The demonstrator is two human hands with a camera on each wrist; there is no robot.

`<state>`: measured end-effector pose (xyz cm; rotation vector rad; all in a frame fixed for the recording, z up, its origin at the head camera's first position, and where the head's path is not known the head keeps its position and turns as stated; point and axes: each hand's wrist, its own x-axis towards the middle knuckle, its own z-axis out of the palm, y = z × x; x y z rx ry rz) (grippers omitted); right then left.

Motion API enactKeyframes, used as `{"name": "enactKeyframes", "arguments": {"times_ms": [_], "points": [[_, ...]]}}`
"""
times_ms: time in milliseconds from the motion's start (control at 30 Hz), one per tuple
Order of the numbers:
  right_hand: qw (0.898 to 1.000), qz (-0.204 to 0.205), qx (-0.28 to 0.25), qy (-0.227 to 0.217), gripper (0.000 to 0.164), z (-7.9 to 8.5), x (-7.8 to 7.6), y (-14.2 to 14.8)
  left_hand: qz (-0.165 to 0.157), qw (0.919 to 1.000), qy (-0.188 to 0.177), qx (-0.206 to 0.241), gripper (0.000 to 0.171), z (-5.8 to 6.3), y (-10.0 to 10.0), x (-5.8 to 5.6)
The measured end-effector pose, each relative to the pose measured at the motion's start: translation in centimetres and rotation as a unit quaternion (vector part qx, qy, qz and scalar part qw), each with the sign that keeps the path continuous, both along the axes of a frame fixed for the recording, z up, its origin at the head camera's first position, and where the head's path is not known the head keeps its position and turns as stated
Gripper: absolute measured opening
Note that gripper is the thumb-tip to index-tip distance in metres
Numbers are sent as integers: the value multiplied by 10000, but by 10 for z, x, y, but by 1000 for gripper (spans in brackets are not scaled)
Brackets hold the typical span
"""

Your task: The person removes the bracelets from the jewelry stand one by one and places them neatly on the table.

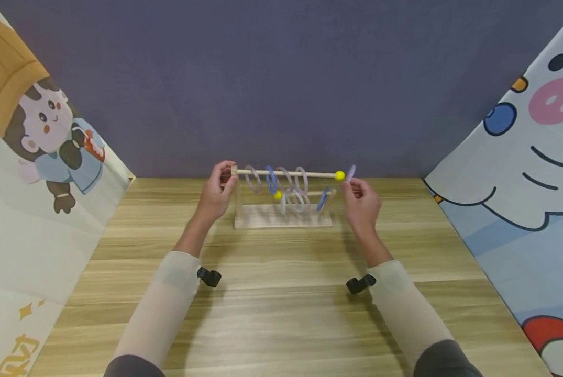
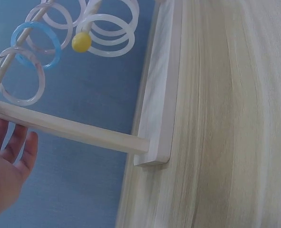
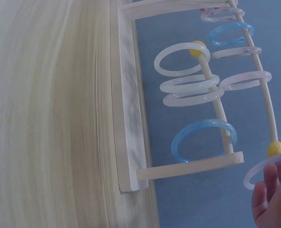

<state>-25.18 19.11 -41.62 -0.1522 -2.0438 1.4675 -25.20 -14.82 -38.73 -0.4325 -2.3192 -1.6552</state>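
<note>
A wooden rack (image 1: pixel 283 216) has two posts, each bearing a rod that points inward and ends in a yellow ball. My left hand (image 1: pixel 217 192) grips the top of the taller left post (image 2: pixel 69 128). On the upper rod (image 3: pixel 266 95) hang several rings, among them a blue ring (image 1: pixel 271 179). The lower rod (image 3: pixel 218 111) carries several whitish rings and a blue ring (image 3: pixel 204 124) near its post. Just beyond the upper rod's yellow ball (image 1: pixel 340 175), my right hand (image 1: pixel 363 204) pinches a pale lilac ring (image 1: pixel 351 173). Fingers partly cover that ring in the right wrist view.
The rack stands near the back edge of a wood-grain table (image 1: pixel 281 293), close to a dark blue-grey wall (image 1: pixel 281 84). Cartoon-printed panels flank the table at left (image 1: pixel 41 225) and right (image 1: pixel 507 173). A small black camera (image 1: pixel 209 277) sits on each wrist.
</note>
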Motion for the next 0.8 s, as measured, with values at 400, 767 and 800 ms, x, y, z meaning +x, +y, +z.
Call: {"name": "enactKeyframes", "arguments": {"times_ms": [400,767,800], "points": [[9997,124,202,91,16,-7,11,20,-4,10000,38,55,39,0,3,1],[9916,801,925,408,12,17,54,19,30,10000,91,-1,40,1,4,3],[9905,836,1016,399,11,17,57,19,44,9999,95,-1,40,-3,3,-1]]}}
